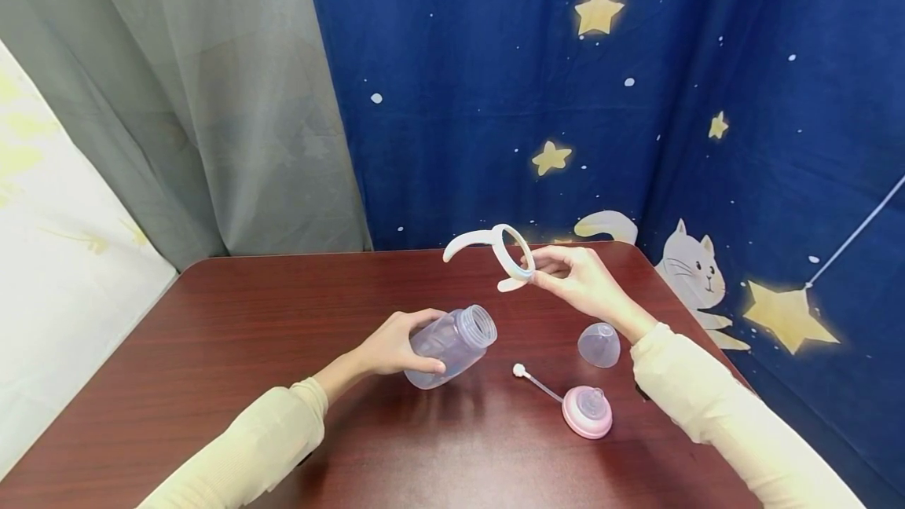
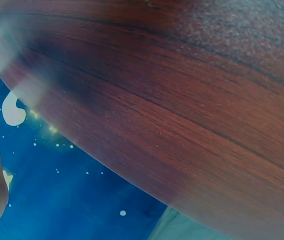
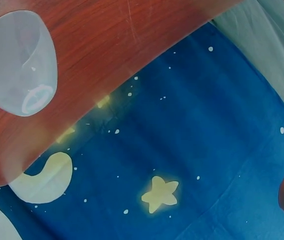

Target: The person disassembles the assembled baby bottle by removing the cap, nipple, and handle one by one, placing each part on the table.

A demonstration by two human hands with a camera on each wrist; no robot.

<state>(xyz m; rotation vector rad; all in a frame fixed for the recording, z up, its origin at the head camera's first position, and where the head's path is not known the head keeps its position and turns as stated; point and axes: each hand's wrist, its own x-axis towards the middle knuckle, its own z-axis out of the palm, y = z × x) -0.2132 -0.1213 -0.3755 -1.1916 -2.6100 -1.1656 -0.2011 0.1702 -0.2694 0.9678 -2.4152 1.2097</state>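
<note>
In the head view my left hand (image 1: pixel 396 344) grips a clear baby bottle (image 1: pixel 449 348) by its body. The bottle is tilted, its open threaded mouth facing up and right. My right hand (image 1: pixel 576 277) pinches a white bottle handle ring (image 1: pixel 503 251) by its rim, above the table and apart from the bottle. Two curved arms stick out from the ring. Below the right hand lie a pink collar with a nipple (image 1: pixel 588 412), a straw with a white weighted end (image 1: pixel 537 383) attached to it, and a clear dome cap (image 1: pixel 599 345).
The dark red wooden table (image 1: pixel 269 320) has its far edge against a blue starry curtain (image 1: pixel 481 100). A grey curtain (image 1: pixel 269 116) hangs at the back left. The dome cap and the straw piece occupy the right side of the table.
</note>
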